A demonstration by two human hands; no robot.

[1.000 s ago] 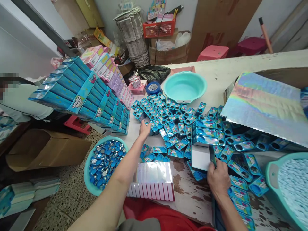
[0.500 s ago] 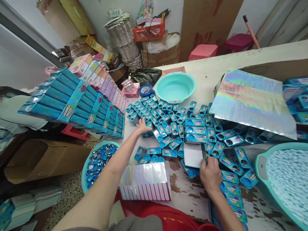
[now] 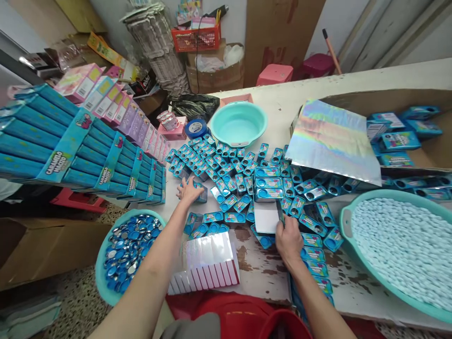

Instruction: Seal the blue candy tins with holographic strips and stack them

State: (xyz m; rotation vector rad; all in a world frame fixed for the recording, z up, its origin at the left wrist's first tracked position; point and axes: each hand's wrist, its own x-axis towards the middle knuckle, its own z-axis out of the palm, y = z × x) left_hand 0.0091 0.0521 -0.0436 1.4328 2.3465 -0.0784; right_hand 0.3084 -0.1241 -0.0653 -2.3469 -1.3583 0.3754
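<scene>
My left hand (image 3: 190,191) is over the left edge of a cluster of small blue boxes with round holes (image 3: 206,157). Its fingers are spread, and its thumb lies against one separate blue box (image 3: 201,194). With fingers and thumb, my right hand (image 3: 290,238) grips the side wall of a display carton, whose white inside (image 3: 267,217) faces up. Blue candy boxes (image 3: 269,182) fill the carton's far end in a row. Loose blue boxes (image 3: 243,203) lie around the carton. A shiny holographic carton (image 3: 208,254) rests near the table's front edge.
A tub of blue and silver caps (image 3: 102,256) stands left; a tub of pale blue pieces (image 3: 348,223) stands right. Behind are a turquoise basin (image 3: 264,120) and blue tape (image 3: 196,127). Filled blue displays (image 3: 81,125) are stacked left. A holographic sheet (image 3: 332,139) covers part of a cardboard box.
My left hand has drawn back slightly towards me from the cluster's edge. My right hand keeps its grip on the carton. The whole view has shifted, showing more of the right side.
</scene>
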